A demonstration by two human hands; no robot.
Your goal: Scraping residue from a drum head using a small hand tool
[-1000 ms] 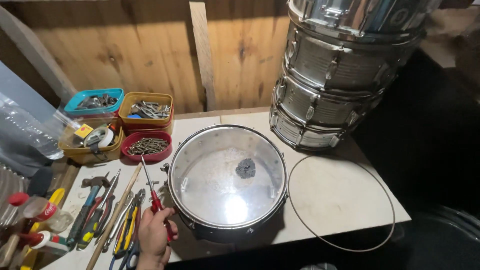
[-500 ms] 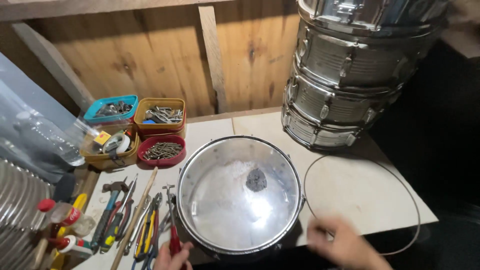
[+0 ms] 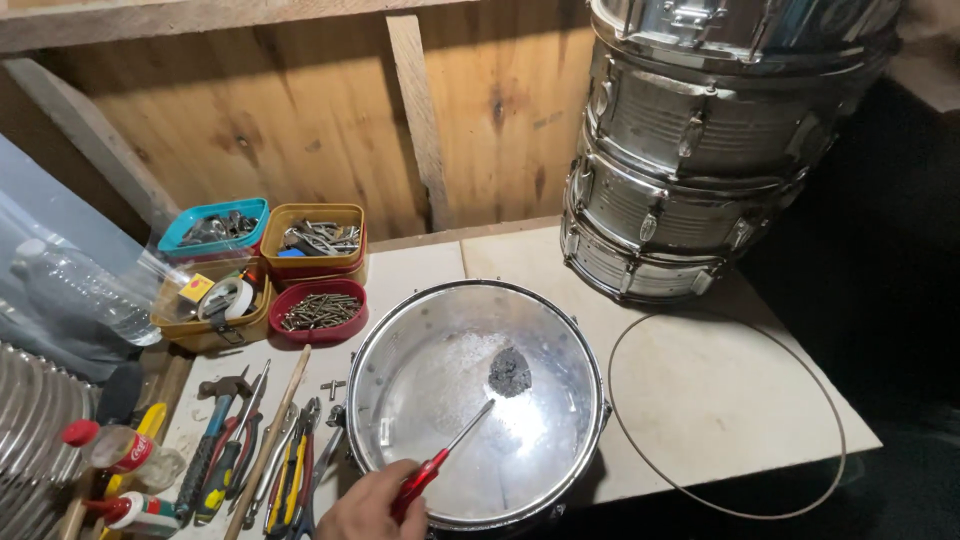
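Red-handled screwdriver gripped in closed left hand; tip beyond fingers, near grey wad in drum shell.

Open worktop lies to the right of the shiny drum shell, interrupted only by a thin wire hoop lying flat. The stack of drums blocks the rear right corner. Left of the shell, a row of hand tools, bottles and four small trays of hardware crowd the surface up to the wooden wall.

Red-handled screwdriver slants over the open chrome drum, tip near grey wad.
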